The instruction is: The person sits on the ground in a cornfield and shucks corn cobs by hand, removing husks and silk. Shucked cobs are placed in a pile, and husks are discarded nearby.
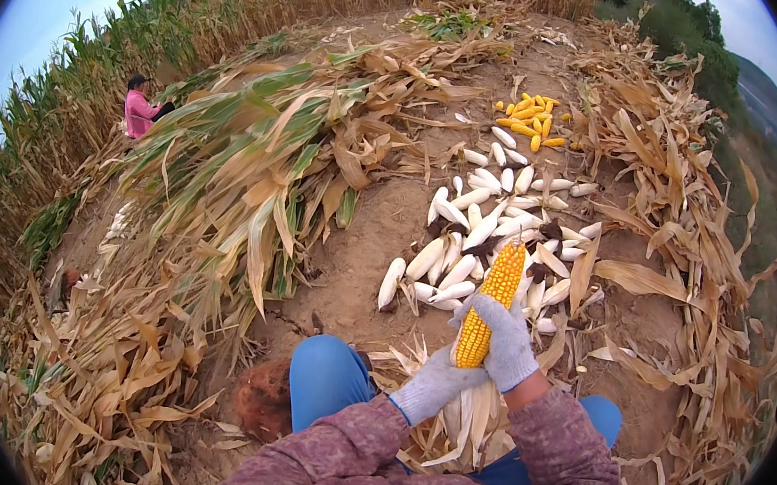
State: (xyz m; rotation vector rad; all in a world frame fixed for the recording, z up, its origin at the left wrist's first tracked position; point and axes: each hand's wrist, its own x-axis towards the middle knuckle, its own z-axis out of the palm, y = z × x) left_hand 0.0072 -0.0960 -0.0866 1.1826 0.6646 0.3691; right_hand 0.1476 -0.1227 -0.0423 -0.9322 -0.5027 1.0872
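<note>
An ear of corn [504, 278] with bare yellow kernels stands tilted upward in front of my lap. My right hand [512, 348], in a pale grey work glove, is wrapped round its lower half. Below it, my gloved left hand [436, 382] closes round the base of the same ear; part of its grip is hidden. Peeled-back pale husk [465, 429] hangs beneath both hands, between my knees. Just beyond the ear lies a spread of white corn ears [464, 268] on the soil, some with dark silk at the tips.
Farther off is a small pile of yellow ears [532, 117]. Dry stalks and leaves heap up on the left [255, 162] and along the right [671, 168]. A reddish-brown lump [264, 400] sits beside my left knee. A person in pink [140, 110] sits at the far left, near standing corn.
</note>
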